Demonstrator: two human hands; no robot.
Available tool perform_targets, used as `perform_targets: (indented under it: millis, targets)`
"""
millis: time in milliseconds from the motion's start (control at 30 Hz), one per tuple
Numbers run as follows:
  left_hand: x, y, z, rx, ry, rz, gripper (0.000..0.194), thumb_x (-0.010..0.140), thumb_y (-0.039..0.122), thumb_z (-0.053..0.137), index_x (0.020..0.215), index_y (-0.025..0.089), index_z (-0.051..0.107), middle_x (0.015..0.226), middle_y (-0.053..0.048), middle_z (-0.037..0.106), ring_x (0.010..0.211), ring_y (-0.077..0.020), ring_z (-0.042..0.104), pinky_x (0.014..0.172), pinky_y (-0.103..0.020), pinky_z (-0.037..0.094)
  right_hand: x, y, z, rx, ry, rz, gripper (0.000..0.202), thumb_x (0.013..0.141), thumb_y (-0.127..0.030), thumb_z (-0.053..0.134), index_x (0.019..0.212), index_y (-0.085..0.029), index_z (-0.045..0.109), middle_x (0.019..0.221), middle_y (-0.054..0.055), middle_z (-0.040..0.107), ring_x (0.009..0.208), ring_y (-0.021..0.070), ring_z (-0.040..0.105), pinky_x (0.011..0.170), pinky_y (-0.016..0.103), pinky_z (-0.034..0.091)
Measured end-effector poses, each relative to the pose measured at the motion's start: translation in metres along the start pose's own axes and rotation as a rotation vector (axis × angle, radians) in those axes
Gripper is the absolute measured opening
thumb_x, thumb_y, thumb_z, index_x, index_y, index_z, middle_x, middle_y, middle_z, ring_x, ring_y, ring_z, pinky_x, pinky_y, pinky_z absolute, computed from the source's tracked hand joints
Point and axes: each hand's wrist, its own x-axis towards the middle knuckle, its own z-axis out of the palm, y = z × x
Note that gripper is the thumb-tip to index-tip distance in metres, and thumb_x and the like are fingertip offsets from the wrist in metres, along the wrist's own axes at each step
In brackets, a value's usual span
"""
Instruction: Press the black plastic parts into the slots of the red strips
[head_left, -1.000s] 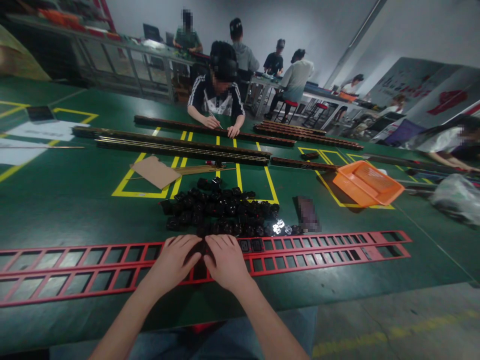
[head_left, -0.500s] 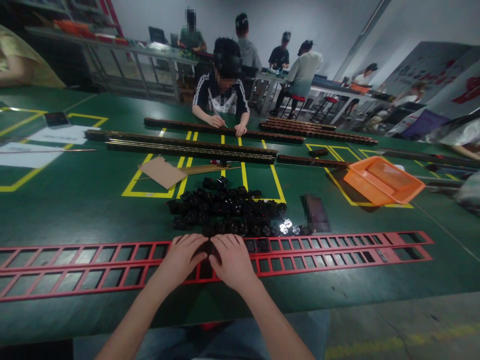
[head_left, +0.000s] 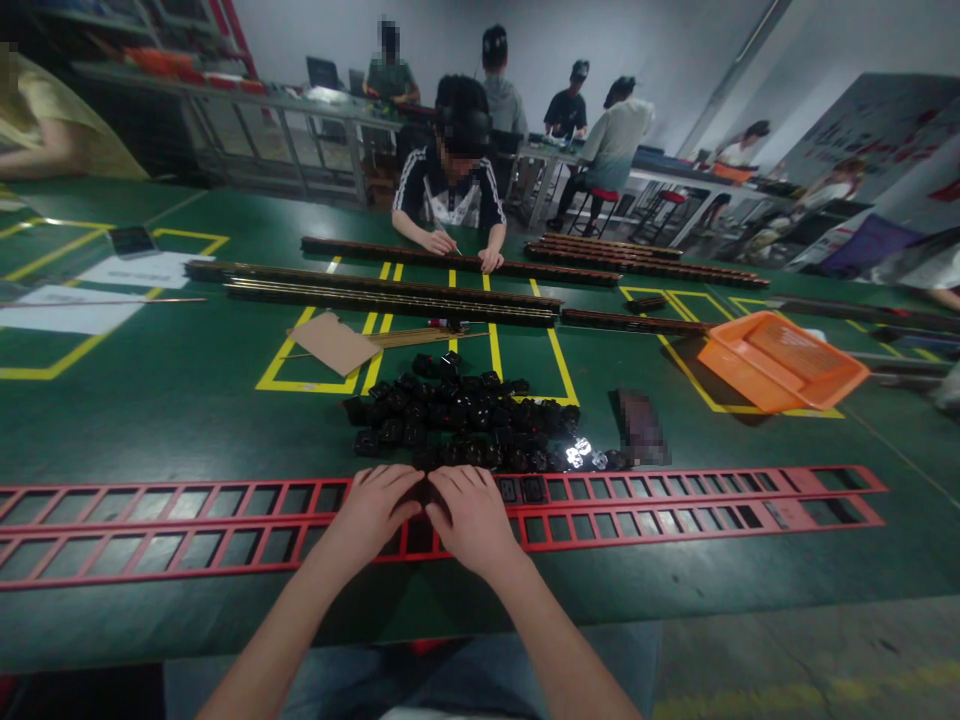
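Note:
A long red frame (head_left: pixel 592 530), made of two rows of rectangular openings, lies across the table before me. My left hand (head_left: pixel 379 505) and my right hand (head_left: pixel 472 515) meet over its far row, fingers bent downward and thumbs turned inward. Both hands look closed, but whatever sits under the fingertips is hidden. Right of my right hand, two black socket modules (head_left: pixel 533 489) sit side by side in openings of the far row. Just beyond the frame lies a loose heap of similar black modules (head_left: pixel 465 410), a few with shiny clear or metallic faces.
Behind the heap lie a cardboard piece (head_left: pixel 334 345) and long dark metal strips (head_left: pixel 390 297). An orange basket (head_left: pixel 780 365) stands tilted at right, with a blurred dark flat object (head_left: pixel 641 428) nearer. Across the table a person (head_left: pixel 454 180) works on another strip.
The whole view has shifted slightly, with things appearing a little further right. My hands keep nearly the same pose over the frame's far row.

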Motion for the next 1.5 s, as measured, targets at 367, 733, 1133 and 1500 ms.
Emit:
perform_targets:
  millis: [367,733,1133,1500]
  targets:
    - [0.001,0.006,-0.003,0.033,-0.003,-0.004,0.035,0.091,0.021,0.055,0.125,0.025,0.06,0.122,-0.007,0.064,0.111,-0.023,0.056,0.093,-0.04,0.04,0.001,-0.004,-0.002,0.0,-0.011,0.025,0.032,0.091,-0.026,0.056,0.123,-0.022,0.057,0.121,0.007,0.064,0.113,0.0239,0.053,0.101,0.042,0.037]
    - [0.013,0.025,0.004,0.034,-0.019,-0.017,0.037,0.088,0.016,0.058,0.125,0.023,0.06,0.121,-0.008,0.064,0.111,-0.0246,0.057,0.094,-0.043,0.042,0.002,-0.003,0.003,-0.114,0.058,0.136,0.021,0.093,-0.021,0.047,0.109,-0.021,0.061,0.106,0.009,0.063,0.101,0.0243,0.052,0.094,0.043,0.037]
    - [0.008,0.003,-0.02,0.127,0.327,-0.171,0.028,0.095,0.033,0.049,0.115,0.019,0.063,0.118,-0.011,0.06,0.108,-0.0277,0.055,0.093,-0.044,0.046,0.002,-0.001,0.003,-0.102,0.064,0.15,0.017,0.094,-0.022,0.049,0.107,-0.021,0.06,0.104,0.008,0.063,0.1,0.0248,0.051,0.093,0.043,0.037]
    - [0.011,-0.024,-0.024,0.109,0.268,-0.304,0.025,0.091,0.033,0.051,0.112,0.021,0.058,0.112,-0.008,0.06,0.102,-0.0265,0.06,0.088,-0.039,0.05,0.0,-0.001,0.002,-0.088,0.063,0.148,0.019,0.094,-0.024,0.049,0.109,-0.021,0.06,0.107,0.008,0.063,0.101,0.0244,0.051,0.095,0.043,0.036]
